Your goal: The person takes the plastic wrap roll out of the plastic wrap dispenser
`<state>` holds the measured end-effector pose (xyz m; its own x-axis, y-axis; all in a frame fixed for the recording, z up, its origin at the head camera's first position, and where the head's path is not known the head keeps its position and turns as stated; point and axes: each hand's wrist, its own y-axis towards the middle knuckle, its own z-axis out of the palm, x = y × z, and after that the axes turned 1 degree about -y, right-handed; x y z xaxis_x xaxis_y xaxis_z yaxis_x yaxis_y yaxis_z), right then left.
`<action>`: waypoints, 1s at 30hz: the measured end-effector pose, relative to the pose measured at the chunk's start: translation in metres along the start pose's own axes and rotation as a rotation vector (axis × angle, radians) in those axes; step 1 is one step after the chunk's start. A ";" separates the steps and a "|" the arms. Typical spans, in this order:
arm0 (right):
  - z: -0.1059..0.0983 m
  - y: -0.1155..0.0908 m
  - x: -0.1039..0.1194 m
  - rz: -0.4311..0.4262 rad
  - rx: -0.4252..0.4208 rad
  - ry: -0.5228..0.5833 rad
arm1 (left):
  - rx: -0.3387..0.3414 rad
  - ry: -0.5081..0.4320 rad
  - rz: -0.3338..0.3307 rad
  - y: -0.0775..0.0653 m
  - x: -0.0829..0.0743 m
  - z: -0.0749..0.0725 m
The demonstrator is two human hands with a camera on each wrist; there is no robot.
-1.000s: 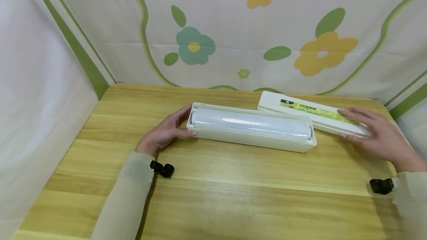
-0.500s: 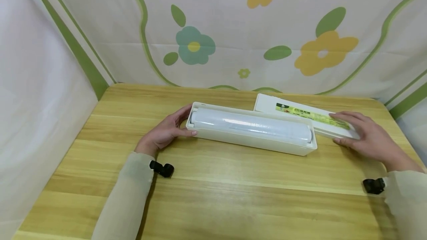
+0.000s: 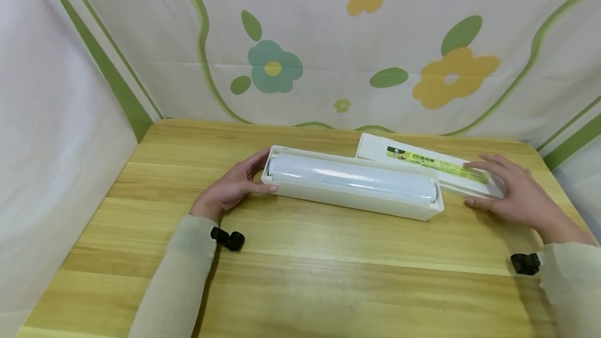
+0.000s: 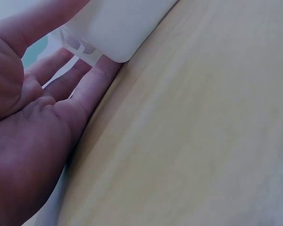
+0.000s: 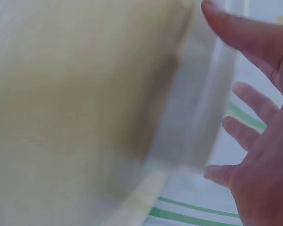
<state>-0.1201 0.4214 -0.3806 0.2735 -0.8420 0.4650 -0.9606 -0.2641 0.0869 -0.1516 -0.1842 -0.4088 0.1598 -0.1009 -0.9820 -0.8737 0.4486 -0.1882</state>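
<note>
In the head view a long white cling film box [image 3: 357, 203] stands lidless at the table's middle. A roll of cling film [image 3: 352, 176] lies inside it. My left hand [image 3: 235, 184] grips the box's left end, thumb on the front wall and fingers round the far side; the left wrist view shows those fingers [image 4: 87, 89] at the box end [image 4: 125, 30]. The white lid [image 3: 375, 147], with a yellow-green label, lies behind and to the right, its near left edge hidden by the box. Over the lid's right end, my right hand [image 3: 521, 194] has its fingers [image 5: 243, 132] spread and loose.
The wooden table [image 3: 328, 286] stretches toward me in front of the box. A flower-patterned cloth [image 3: 319, 25] hangs behind the table's far edge, and more white cloth [image 3: 61, 134] hangs at the left side.
The lid has moved left and slightly nearer to me under my right hand, whose fingers have since loosened and spread. The box's right end has shifted slightly toward me; my left hand stays in place.
</note>
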 end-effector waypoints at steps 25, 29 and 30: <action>0.023 0.022 0.134 -0.213 -0.074 -0.097 | 0.004 -0.001 -0.002 0.005 0.000 -0.003; 0.025 0.024 0.143 -0.139 0.000 -0.115 | 0.000 0.008 -0.011 0.003 0.000 -0.003; 0.025 0.025 0.145 -0.126 0.011 -0.119 | -0.004 0.007 -0.014 0.003 -0.001 -0.003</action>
<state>-0.1029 0.2805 -0.3333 0.3966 -0.8513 0.3434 -0.9178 -0.3759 0.1281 -0.1557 -0.1858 -0.4086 0.1684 -0.1135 -0.9792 -0.8732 0.4437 -0.2016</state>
